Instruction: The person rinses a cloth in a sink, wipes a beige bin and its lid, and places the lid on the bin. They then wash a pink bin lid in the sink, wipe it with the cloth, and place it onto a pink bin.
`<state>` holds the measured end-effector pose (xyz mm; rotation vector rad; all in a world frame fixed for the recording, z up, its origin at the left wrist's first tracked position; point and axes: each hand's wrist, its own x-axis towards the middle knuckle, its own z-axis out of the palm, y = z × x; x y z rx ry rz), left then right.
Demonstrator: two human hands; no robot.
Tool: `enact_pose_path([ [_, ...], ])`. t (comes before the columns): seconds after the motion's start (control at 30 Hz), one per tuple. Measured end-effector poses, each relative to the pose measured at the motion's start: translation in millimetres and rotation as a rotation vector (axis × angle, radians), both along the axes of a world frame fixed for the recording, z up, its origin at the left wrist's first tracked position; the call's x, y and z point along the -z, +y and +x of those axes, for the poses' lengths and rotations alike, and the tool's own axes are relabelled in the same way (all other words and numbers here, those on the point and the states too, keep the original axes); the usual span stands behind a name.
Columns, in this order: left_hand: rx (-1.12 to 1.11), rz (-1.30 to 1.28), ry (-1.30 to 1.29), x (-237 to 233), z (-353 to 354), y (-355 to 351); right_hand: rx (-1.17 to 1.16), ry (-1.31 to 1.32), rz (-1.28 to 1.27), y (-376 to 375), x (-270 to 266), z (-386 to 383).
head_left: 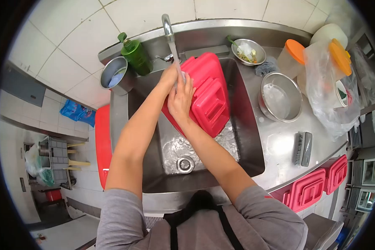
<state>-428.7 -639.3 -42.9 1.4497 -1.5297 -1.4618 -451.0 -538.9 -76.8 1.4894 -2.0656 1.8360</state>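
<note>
Water runs from the faucet (168,31) onto my two hands, held close together over the steel sink (248,121). My left hand (169,76) is at the stream, its fingers mostly hidden. My right hand (181,99) overlaps it, fingers stretched out and slightly apart. Something small and pale shows between them in the water; I cannot tell what it is. Right beside my hands, a red plastic lid (210,89) with a molded handle leans tilted in the sink. Shallow water lies around the drain (185,164).
Left of the faucet stand a green pump bottle (136,56) and a steel container (116,75). The right counter holds a bowl of scraps (248,52), a steel pot (281,97), a brush (303,149) and a plastic bag (331,100). Red lids (307,189) stand below the counter.
</note>
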Motion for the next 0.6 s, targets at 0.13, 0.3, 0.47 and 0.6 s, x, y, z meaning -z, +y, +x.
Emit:
enact_pose_path([
  [0.13, -0.193, -0.282, -0.392, 4, 41, 28, -0.141, 0.269, 0.042, -25, 3, -27],
  [0.3, -0.314, -0.324, -0.535, 15, 72, 56, -0.111, 0.092, 0.087, -67, 6, -47],
  [0.47, -0.331, -0.250, -0.299, 41, 85, 50, -0.214, 0.224, -0.035, 31, 28, 29],
  [0.6, -0.381, -0.257, -0.311, 47, 105, 76, -0.227, 0.309, 0.005, 31, 39, 8],
])
